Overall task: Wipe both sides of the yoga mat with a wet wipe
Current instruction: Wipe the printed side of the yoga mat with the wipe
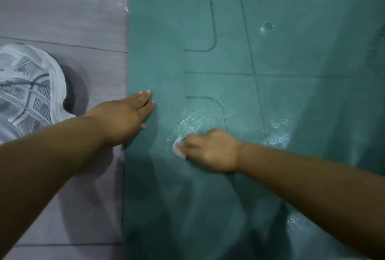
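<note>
A teal yoga mat (pixel 208 30) with dark guide lines lies flat on the floor and fills most of the view. My left hand (pixel 127 117) rests palm down on the mat's left edge, fingers together and flat. My right hand (pixel 212 149) is closed around a bunched white wet wipe (pixel 178 149) and presses it onto the mat near the middle. Wet shiny streaks (pixel 193 120) curve across the mat above the wipe, and more wet patches glisten to the right.
Grey wood-look floor (pixel 62 10) runs along the mat's left side. A white and grey mesh shoe (pixel 27 89) sits on the floor at the left, close to my left forearm. A small round mark (pixel 268 25) shows on the mat.
</note>
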